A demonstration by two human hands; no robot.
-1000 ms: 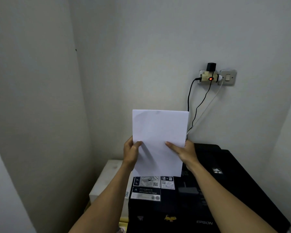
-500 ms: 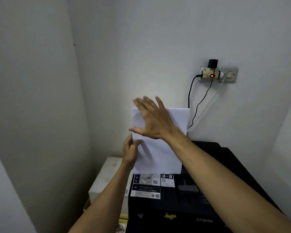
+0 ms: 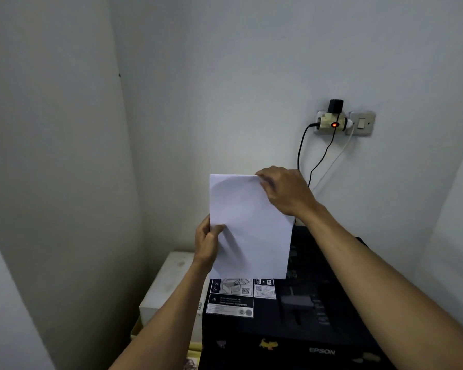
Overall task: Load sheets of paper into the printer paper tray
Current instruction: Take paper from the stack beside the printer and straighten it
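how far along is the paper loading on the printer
Done: the sheets of paper stand upright at the back of the black printer, lower edge behind its top. In hand: the left hand pinches the left edge and the right hand grips the top right corner. Left: whether the sheets are fully seated cannot be seen; both hands have yet to let go.

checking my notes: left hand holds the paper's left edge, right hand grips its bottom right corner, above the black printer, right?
Not quite. In the head view the right hand grips the top right corner of the paper; the left hand and the printer are as you say.
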